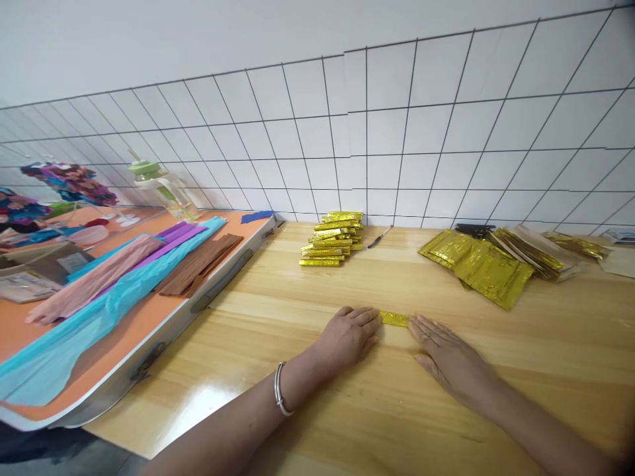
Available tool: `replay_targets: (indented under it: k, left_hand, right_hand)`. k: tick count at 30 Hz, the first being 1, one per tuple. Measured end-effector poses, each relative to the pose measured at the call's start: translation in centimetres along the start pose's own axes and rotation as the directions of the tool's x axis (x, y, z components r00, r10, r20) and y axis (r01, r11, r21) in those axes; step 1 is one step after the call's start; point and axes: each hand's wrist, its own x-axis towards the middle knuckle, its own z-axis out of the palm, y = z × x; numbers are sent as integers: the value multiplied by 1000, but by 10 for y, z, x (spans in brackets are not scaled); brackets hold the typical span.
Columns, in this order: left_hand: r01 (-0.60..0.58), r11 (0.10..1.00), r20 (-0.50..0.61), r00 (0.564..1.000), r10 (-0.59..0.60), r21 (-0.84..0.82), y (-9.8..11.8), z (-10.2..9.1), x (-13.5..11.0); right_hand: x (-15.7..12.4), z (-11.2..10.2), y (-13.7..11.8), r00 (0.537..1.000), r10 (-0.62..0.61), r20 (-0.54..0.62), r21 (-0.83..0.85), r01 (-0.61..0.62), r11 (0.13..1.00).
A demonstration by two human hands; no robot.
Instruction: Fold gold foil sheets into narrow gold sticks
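Note:
A narrow folded strip of gold foil paper (393, 319) lies flat on the wooden table (278, 357). My left hand (347, 337), with a silver bangle on its wrist, presses down on the strip's left end. My right hand (446, 357) lies flat over its right end, fingers together. Only the strip's middle shows between the hands. Behind them stands a pile of folded gold strips (331, 239). To the right lies a spread of flat gold foil sheets (479, 264).
A black pen (380, 237) lies near the pile. More gold sheets (536, 251) fan out toward the far right. On the left an orange board (149, 311) carries crepe paper strips (109, 277), a water bottle (163, 188) and paper flowers (69, 182). A wire grid (407, 132) backs the table.

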Motion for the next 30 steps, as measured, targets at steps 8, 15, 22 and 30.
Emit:
replay_targets:
  k: [8,15,22,30]
  left_hand:
    - [18,998,-45,999,-15,68,-6,4,27]
    - [-27,999,-30,999,28,39,11,21,55]
    - [1,1000,-31,1000,-1,-7,15,31,54]
    - [-89,993,-26,996,87,-73,-4,22,41]
  right_hand:
    - [25,0,22,999,11,46,-49,-9,999]
    - [22,9,28,1000,4,18,-30,-3,1000]
    - [37,-11,20,996,83,-14,105,-81,991]
    - [66,9,5,1000,23,-2,33,-23,999]
